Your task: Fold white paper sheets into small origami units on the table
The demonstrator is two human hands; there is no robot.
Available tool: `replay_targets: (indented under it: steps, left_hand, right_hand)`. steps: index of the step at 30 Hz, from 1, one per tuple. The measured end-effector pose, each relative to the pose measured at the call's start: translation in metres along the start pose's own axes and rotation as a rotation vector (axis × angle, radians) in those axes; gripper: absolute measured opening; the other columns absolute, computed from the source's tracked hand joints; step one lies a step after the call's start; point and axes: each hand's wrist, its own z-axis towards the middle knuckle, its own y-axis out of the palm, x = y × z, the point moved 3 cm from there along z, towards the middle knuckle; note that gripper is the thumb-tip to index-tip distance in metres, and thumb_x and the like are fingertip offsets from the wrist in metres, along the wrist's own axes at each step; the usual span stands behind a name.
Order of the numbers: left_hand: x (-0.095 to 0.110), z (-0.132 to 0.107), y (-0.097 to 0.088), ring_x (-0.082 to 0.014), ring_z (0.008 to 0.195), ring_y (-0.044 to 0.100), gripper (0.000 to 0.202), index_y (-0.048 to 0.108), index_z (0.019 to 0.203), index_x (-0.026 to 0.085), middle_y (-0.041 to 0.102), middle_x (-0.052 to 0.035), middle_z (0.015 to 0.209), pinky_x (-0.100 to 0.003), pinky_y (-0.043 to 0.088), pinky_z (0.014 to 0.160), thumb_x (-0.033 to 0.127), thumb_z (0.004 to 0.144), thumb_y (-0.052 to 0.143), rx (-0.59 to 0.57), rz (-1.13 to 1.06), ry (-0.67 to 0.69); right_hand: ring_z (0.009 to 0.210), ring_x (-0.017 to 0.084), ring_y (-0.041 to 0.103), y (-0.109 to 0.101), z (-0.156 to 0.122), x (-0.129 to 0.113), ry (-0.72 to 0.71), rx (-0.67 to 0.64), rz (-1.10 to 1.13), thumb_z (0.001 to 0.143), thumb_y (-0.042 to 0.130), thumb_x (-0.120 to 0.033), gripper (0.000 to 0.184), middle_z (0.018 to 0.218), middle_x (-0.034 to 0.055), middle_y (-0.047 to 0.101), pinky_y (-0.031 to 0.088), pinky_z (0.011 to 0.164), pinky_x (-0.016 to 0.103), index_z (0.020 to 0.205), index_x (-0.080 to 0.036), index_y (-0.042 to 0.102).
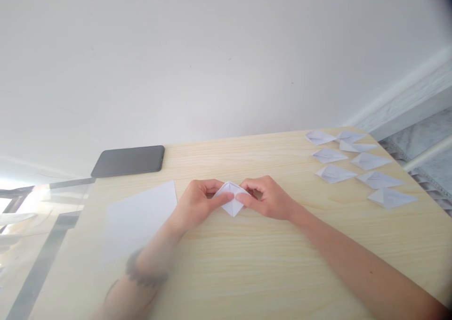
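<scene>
A small piece of folded white paper (233, 209), diamond-shaped with creases running to its middle, is held between both hands above the wooden table (247, 273). My left hand (199, 200) pinches its left side, thumb lying on the front face. On the other side my right hand (266, 197) grips the right edge, its thumb tip almost meeting the left thumb at the centre. The fingers behind the paper are partly hidden. Beneath my left forearm lies a flat white sheet of paper (141, 211), partly covered by the arm.
Several folded white paper shapes (332, 174) lie in loose rows at the table's right side. A dark phone (129, 161) rests at the back left edge. Behind the table rises a white wall (212, 65). The table's right edge drops toward a patterned floor.
</scene>
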Motion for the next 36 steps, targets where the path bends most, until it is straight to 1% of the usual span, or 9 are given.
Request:
replay_targets:
  steps: [4, 7, 12, 16, 18, 23, 28, 32, 36]
  left_hand:
    - [-0.0011, -0.0003, -0.0002, -0.023, 0.085, 0.062, 0.027, 0.067, 0.089, 0.014, 0.069, -0.0075, 0.09, -0.03, 0.047, 0.073, 0.036, 0.074, 0.062, -0.013, -0.038, 0.014]
    - [-0.001, -0.0004, 0.0003, -0.0228, 0.084, 0.062, 0.028, 0.068, 0.087, 0.014, 0.069, -0.0072, 0.087, -0.03, 0.047, 0.074, 0.038, 0.077, 0.058, -0.028, -0.027, 0.053]
    - [0.001, -0.0035, 0.0036, -0.0199, 0.081, 0.061, 0.031, 0.067, 0.09, 0.014, 0.068, -0.0067, 0.086, -0.028, 0.046, 0.072, 0.039, 0.083, 0.05, -0.047, -0.032, 0.116]
    - [-0.0001, -0.0024, 0.0037, -0.0171, 0.074, 0.06, 0.032, 0.066, 0.085, 0.014, 0.068, -0.0064, 0.081, -0.025, 0.044, 0.064, 0.041, 0.083, 0.05, -0.034, 0.004, 0.088]
    - [-0.0008, -0.0006, 0.0033, -0.0167, 0.073, 0.06, 0.031, 0.065, 0.087, 0.014, 0.068, -0.006, 0.081, -0.024, 0.044, 0.062, 0.041, 0.082, 0.05, -0.028, -0.008, 0.091]
    - [-0.0038, 0.0006, 0.0024, -0.0172, 0.073, 0.061, 0.029, 0.064, 0.088, 0.015, 0.068, -0.0063, 0.081, -0.025, 0.044, 0.061, 0.041, 0.081, 0.052, -0.028, -0.044, 0.096]
    - [-0.0036, -0.0009, 0.0002, -0.0188, 0.076, 0.06, 0.031, 0.067, 0.087, 0.014, 0.068, -0.0066, 0.081, -0.026, 0.044, 0.063, 0.041, 0.081, 0.053, -0.018, -0.027, 0.071]
    - [-0.0029, -0.0003, -0.0006, -0.0144, 0.067, 0.056, 0.034, 0.067, 0.082, 0.014, 0.066, -0.0044, 0.076, -0.023, 0.04, 0.058, 0.043, 0.082, 0.05, 0.0, 0.061, 0.065]
    - [-0.0045, -0.0001, 0.0004, -0.0109, 0.057, 0.05, 0.035, 0.066, 0.074, 0.013, 0.062, -0.0017, 0.065, -0.021, 0.034, 0.05, 0.044, 0.081, 0.05, 0.055, 0.115, 0.047]
  right_hand:
    - [0.051, 0.006, 0.043, -0.001, -0.0002, 0.0003, -0.018, -0.013, 0.022, 0.082, 0.049, -0.032, 0.023, 0.059, -0.0016, 0.056, 0.031, 0.046, 0.019, 0.068, -0.015, 0.056]
    - [0.048, 0.005, 0.041, -0.0022, 0.0, -0.0012, -0.024, -0.029, 0.064, 0.084, 0.048, -0.03, 0.025, 0.058, -0.0013, 0.058, 0.029, 0.044, 0.018, 0.068, -0.014, 0.058]
    - [0.046, 0.005, 0.036, -0.004, -0.0002, -0.0035, -0.048, -0.077, 0.071, 0.084, 0.048, -0.031, 0.03, 0.053, -0.0024, 0.051, 0.026, 0.043, 0.019, 0.063, -0.013, 0.058]
    - [0.046, 0.005, 0.036, -0.0035, -0.0008, -0.0022, -0.039, -0.104, 0.058, 0.084, 0.048, -0.032, 0.033, 0.051, -0.0028, 0.048, 0.026, 0.044, 0.019, 0.057, -0.013, 0.053]
    - [0.045, 0.004, 0.036, -0.0028, -0.0013, -0.002, -0.033, -0.124, 0.046, 0.084, 0.047, -0.032, 0.035, 0.05, -0.003, 0.047, 0.026, 0.044, 0.019, 0.055, -0.013, 0.05]
    - [0.045, 0.004, 0.037, -0.0031, -0.0017, -0.0044, -0.04, -0.149, 0.034, 0.089, 0.039, -0.035, 0.041, 0.05, -0.003, 0.048, 0.029, 0.046, 0.019, 0.055, -0.014, 0.048]
    - [0.044, 0.004, 0.036, -0.0045, -0.0012, -0.004, -0.01, -0.161, 0.069, 0.089, 0.038, -0.037, 0.042, 0.05, -0.0031, 0.046, 0.029, 0.045, 0.019, 0.055, -0.015, 0.045]
    - [0.044, 0.004, 0.031, -0.0035, -0.0004, -0.0016, -0.011, -0.174, 0.091, 0.088, 0.038, -0.038, 0.042, 0.048, -0.0044, 0.038, 0.025, 0.044, 0.02, 0.053, -0.015, 0.038]
    - [0.047, 0.005, 0.026, -0.0019, 0.0009, -0.0012, -0.059, -0.167, 0.014, 0.087, 0.041, -0.037, 0.042, 0.05, -0.0049, 0.03, 0.022, 0.045, 0.021, 0.051, -0.016, 0.032]
